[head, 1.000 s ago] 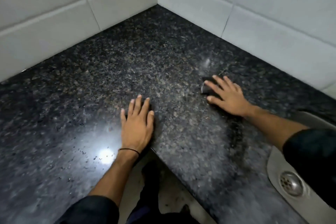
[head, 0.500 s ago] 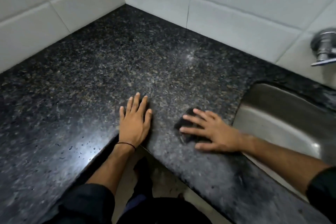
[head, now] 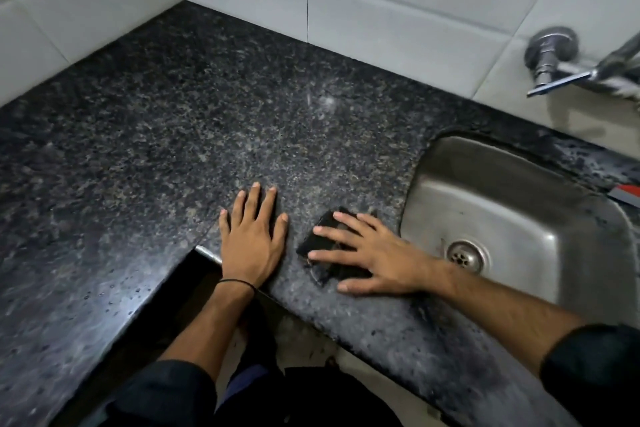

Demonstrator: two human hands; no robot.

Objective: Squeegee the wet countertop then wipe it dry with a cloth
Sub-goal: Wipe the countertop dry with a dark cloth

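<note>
Granite counter (head: 214,121): left hand (head: 254,237) flat, empty; right hand (head: 372,253) splayed, pressing dark cloth (head: 322,246) beside sink (head: 519,204).

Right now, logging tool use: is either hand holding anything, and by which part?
The right hand presses flat on top of a dark cloth, fingers spread, not gripping it. The left hand lies flat on the countertop, holding nothing.

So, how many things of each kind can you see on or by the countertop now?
Hands: 2 (left hand, right hand)
Dark cloth: 1
Sink: 1
Tap: 1
Red-and-grey object at the right edge: 1
Total: 6
</note>
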